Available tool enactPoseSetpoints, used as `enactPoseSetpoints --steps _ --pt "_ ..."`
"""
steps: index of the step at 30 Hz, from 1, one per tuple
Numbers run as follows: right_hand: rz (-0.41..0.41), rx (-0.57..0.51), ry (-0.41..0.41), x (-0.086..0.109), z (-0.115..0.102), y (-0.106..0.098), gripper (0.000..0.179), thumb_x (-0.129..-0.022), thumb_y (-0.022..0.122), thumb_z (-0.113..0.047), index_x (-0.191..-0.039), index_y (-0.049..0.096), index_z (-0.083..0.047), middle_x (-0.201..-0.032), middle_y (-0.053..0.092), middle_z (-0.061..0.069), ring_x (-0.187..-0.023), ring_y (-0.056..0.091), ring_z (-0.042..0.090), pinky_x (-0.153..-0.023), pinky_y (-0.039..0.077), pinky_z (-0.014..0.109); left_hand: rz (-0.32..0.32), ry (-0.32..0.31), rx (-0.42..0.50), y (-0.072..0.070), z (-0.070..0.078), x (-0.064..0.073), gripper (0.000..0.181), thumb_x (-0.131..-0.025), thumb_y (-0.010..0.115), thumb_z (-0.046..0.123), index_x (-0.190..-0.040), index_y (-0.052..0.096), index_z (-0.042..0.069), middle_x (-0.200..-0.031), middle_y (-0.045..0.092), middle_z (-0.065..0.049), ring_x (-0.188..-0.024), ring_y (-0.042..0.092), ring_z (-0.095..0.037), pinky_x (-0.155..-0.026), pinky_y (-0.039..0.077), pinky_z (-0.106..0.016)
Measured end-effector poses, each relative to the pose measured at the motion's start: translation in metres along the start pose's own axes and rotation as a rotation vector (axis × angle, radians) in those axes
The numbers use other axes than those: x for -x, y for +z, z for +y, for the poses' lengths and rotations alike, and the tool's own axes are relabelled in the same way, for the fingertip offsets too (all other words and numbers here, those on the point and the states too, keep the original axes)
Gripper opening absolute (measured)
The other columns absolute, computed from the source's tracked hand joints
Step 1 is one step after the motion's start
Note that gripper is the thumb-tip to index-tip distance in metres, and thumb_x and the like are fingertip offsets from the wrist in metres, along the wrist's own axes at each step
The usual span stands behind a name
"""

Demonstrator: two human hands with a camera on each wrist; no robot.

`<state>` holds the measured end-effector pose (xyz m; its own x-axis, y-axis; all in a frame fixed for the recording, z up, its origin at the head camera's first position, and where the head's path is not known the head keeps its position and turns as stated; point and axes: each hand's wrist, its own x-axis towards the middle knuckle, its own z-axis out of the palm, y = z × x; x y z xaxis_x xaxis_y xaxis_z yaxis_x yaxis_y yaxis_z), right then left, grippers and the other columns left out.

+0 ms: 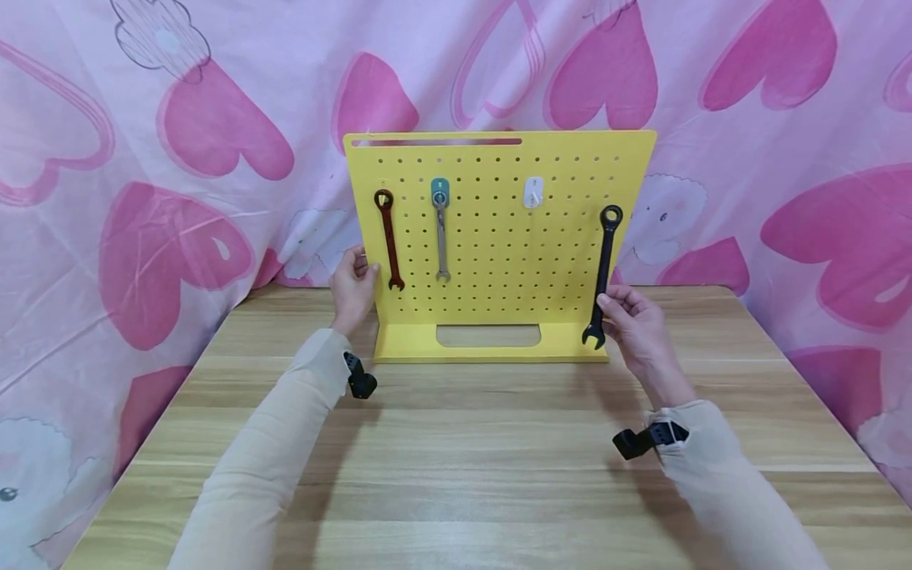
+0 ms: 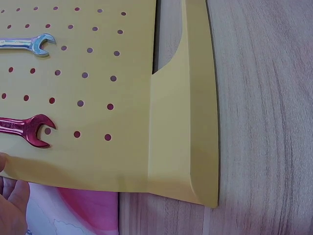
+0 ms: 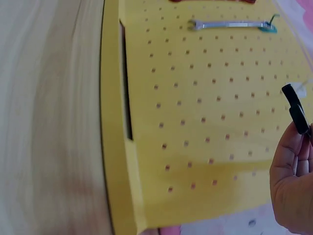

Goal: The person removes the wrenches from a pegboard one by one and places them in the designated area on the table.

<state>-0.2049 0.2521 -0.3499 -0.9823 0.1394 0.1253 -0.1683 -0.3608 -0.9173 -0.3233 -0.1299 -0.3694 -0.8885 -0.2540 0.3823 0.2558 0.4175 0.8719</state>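
A yellow pegboard stands upright on the table. My left hand holds its left edge, thumb on the front face and the other fingers at the edge, partly hidden. By its lower half, my right hand grips a black combination wrench, ring end up, in front of the board's right side. In the right wrist view only the dark open end of that wrench shows beyond the fingers. A red wrench and a silver wrench hang on the board's left half, the silver one from a teal hook.
A white hook on the board's right half carries nothing. The board's base has a wide cutout and rests on the wooden table. Behind hangs a pink cloth with hearts.
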Motion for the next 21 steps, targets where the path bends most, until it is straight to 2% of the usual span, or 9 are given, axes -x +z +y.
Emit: enactPoseSetpoints --steps 13,16,21 --pt "0.089 -0.002 0.11 0.002 -0.001 -0.054 0.015 -0.089 0.06 -0.001 -0.08 0.064 -0.012 -0.07 0.064 -0.004 -0.063 0.061 0.006 -0.055 0.049 0.017 -0.005 -0.014 0.019 -0.001 0.001 0.001 0.03 -0.09 0.06 0.004 -0.119 0.056 0.001 -0.111 0.063 -0.019 -0.103 0.059 -0.027 -0.091 0.05 -0.033" --pt "0.11 0.037 0.151 0.002 -0.002 -0.067 0.014 -0.089 0.06 -0.003 -0.079 0.063 -0.012 -0.07 0.063 -0.004 -0.063 0.059 0.006 -0.054 0.048 0.017 -0.009 -0.018 0.012 -0.001 0.002 0.0 0.031 -0.09 0.059 0.004 -0.12 0.055 0.001 -0.112 0.062 -0.019 -0.103 0.059 -0.027 -0.092 0.05 -0.033" --pt "0.122 0.17 0.238 0.0 -0.002 -0.087 0.016 -0.091 0.059 -0.008 -0.078 0.063 -0.015 -0.07 0.06 -0.006 -0.064 0.055 0.004 -0.055 0.048 0.016 -0.008 -0.022 0.014 -0.001 0.002 0.0 0.031 -0.09 0.059 0.004 -0.121 0.055 0.002 -0.112 0.062 -0.018 -0.103 0.059 -0.027 -0.091 0.05 -0.033"
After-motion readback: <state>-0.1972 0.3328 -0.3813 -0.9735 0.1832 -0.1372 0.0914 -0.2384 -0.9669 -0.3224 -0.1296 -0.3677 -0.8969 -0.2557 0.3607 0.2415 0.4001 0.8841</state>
